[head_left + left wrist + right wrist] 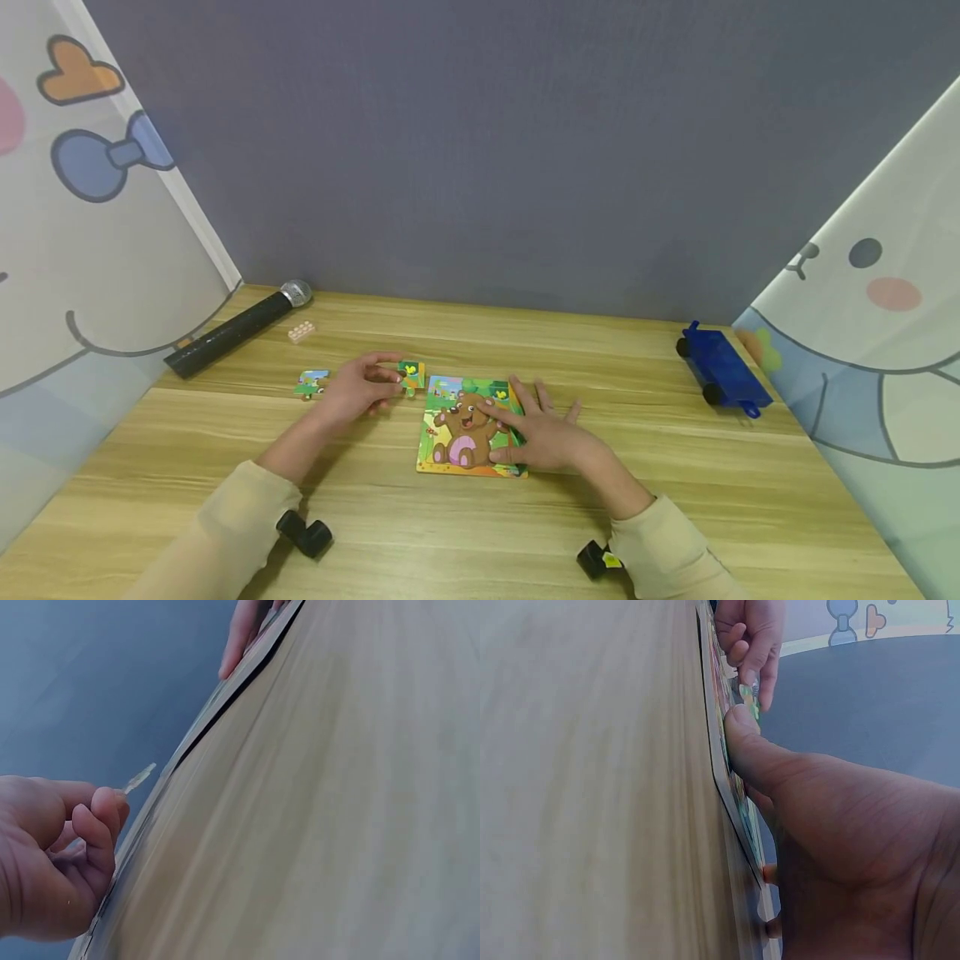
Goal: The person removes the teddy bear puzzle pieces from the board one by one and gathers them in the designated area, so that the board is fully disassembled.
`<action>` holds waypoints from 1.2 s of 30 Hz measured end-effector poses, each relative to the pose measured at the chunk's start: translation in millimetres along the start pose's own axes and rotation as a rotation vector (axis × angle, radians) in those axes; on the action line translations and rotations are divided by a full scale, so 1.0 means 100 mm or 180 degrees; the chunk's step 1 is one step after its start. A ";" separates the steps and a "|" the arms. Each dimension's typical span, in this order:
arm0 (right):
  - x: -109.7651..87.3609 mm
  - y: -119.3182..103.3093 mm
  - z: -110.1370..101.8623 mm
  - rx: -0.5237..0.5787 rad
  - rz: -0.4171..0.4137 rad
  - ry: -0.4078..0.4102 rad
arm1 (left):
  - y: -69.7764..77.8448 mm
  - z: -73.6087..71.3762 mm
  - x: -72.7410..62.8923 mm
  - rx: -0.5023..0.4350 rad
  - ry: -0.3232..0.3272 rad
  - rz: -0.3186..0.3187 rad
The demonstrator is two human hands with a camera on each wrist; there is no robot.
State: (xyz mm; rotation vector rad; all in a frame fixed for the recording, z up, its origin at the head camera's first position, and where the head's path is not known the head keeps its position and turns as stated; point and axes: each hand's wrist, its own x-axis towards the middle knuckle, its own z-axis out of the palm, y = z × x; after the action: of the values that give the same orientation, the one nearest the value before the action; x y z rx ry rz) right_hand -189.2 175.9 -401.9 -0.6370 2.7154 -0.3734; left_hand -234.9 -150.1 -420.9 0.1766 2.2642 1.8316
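In the head view a square bear puzzle (467, 425) lies on the wooden table. My right hand (550, 437) rests on its right side, with the fingers spread over the picture and beyond the edge. Between thumb and fingers my left hand (358, 388) pinches a green and orange puzzle piece (412, 374), just off the puzzle's upper left corner. The left wrist view shows that piece (139, 778) edge-on, raised off the table. Another puzzle piece (312, 382) lies to the left of the left hand. The right hand covers part of the puzzle's right side.
A black microphone (236, 332) lies at the back left, beside a small pale pink toy brick (302, 332). A blue toy wagon (723, 369) stands at the right. A grey panel (495, 167) rises behind the table, with printed cartoon panels on both sides.
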 end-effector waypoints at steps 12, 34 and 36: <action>0.01 -0.01 0.00 0.0024 -0.0031 -0.0011 | 0.02 -0.22 -0.10 0.0375 -0.0048 0.0107; 0.01 -0.01 0.00 0.0063 -0.0002 -0.0003 | 0.04 -0.31 -0.11 0.0853 -0.0011 0.0205; 0.01 0.00 0.00 0.0068 0.0004 -0.0008 | 0.05 -0.29 -0.10 0.0931 0.0068 0.0196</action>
State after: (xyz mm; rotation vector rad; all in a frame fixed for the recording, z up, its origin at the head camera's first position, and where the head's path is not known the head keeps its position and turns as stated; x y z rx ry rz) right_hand -189.6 175.5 -402.1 -0.6296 2.7056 -0.4007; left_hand -232.6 -179.0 -408.8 0.2784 2.5594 1.5262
